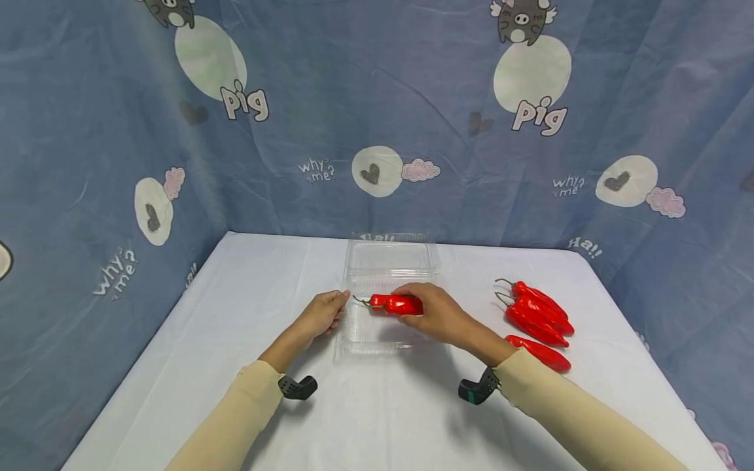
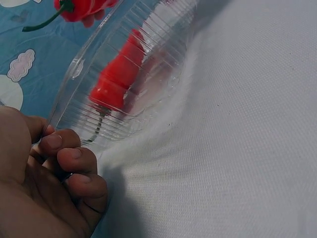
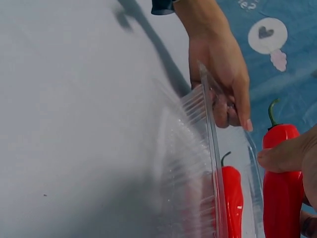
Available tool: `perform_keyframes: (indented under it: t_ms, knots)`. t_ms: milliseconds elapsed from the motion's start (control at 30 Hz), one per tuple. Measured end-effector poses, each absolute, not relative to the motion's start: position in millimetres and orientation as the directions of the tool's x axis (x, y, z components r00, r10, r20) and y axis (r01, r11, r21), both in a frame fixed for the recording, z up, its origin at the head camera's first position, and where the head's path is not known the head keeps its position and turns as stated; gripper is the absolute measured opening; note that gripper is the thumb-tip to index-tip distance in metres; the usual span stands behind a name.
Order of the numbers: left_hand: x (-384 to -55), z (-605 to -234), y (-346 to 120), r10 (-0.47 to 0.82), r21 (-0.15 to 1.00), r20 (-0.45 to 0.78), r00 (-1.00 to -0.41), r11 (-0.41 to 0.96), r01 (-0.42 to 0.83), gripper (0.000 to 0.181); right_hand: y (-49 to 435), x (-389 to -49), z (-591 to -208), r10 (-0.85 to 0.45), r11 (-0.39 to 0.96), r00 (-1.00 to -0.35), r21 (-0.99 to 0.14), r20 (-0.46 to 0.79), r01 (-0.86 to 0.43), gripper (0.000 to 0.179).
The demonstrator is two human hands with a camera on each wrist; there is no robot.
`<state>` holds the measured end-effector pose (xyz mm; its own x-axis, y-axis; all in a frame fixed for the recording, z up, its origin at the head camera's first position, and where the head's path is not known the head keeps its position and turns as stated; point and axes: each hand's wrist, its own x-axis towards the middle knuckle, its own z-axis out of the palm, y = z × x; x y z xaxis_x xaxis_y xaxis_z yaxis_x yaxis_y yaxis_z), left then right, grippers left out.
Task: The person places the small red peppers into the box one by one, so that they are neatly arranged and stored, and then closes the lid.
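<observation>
A clear plastic clamshell box (image 1: 353,330) lies opened on the table, its lid (image 1: 391,255) folded back at the far side. Inside it is one red pepper (image 2: 116,77) with a green stem, seen through the ribbed wall. My left hand (image 1: 323,314) pinches the box's left rim between thumb and curled fingers. Over the box, my right hand (image 1: 432,311) grips a second red pepper (image 3: 282,186), thumb on its near side and stem pointing left in the head view. Part of that pepper is hidden by the hand.
More red peppers (image 1: 536,317) lie in a group on the right of the white table (image 1: 235,366), one of them partly behind my right forearm. A blue cloth (image 1: 283,118) printed with pigs hangs behind and at the sides.
</observation>
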<state>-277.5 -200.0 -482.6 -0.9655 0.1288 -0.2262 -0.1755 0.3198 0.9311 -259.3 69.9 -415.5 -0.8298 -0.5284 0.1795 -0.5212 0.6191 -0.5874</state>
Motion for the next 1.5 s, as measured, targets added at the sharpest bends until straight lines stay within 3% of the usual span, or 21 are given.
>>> perform_keyframes:
  t_ms: [533, 933, 1500]
  knots:
    - [-278.1, -483.3, -200.4, 0.135, 0.936, -0.209, -0.969, 0.316, -0.158, 0.044, 54.0, -267.3, -424.7, -0.568, 0.651, -0.811, -0.527, 0.138, -0.545, 0.038]
    - [-278.6, -482.3, -201.3, 0.157, 0.938, -0.201, -0.967, 0.315, -0.143, 0.044, 41.1, -269.7, -433.8, -0.544, 0.732, -0.839, -0.483, 0.011, -0.48, 0.046]
    - [-276.9, -477.3, -199.4, 0.196, 0.948, -0.196, -0.961, 0.288, -0.135, 0.044, 32.6, -272.7, -446.3, -0.574, 0.749, -0.818, -0.387, 0.026, -0.538, 0.043]
